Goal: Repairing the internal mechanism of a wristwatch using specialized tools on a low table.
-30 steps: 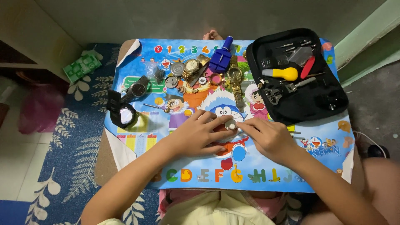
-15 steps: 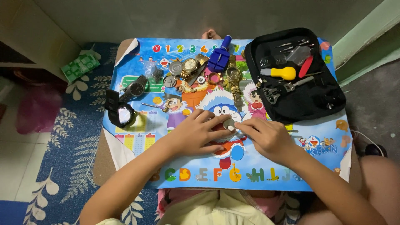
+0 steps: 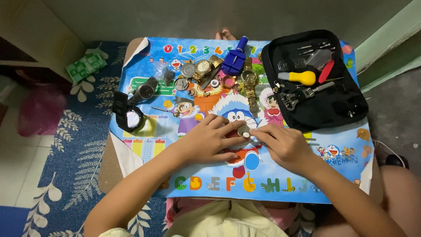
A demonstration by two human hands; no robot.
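Your fingers meet on a small round watch case [image 3: 243, 131], which sits on the mat [image 3: 280, 184] near the table's middle, just below the cartoon cat's face. Your left hand [image 3: 210, 139] pinches it from the left, thumb and forefinger closed on its rim; your right hand [image 3: 283, 145] presses in from the right, fingertips together at the case's edge, though you cannot tell if they hold a fine tool. Compared with a second ago, both hands have barely shifted: the case stays in the same spot and the right fingertips have closed in slightly, so the work looks like steady fine handling, not a change of step.

Further out, loose watches [image 3: 204, 68], a blue tool [image 3: 234, 59] and a black watch [image 3: 131, 109] lie along the mat's far side. An open black tool case [image 3: 351, 109] with a yellow-handled tool [image 3: 300, 77] rests at the right. The low table stands on a blue leaf-patterned rug [image 3: 66, 175] beside a green wall.
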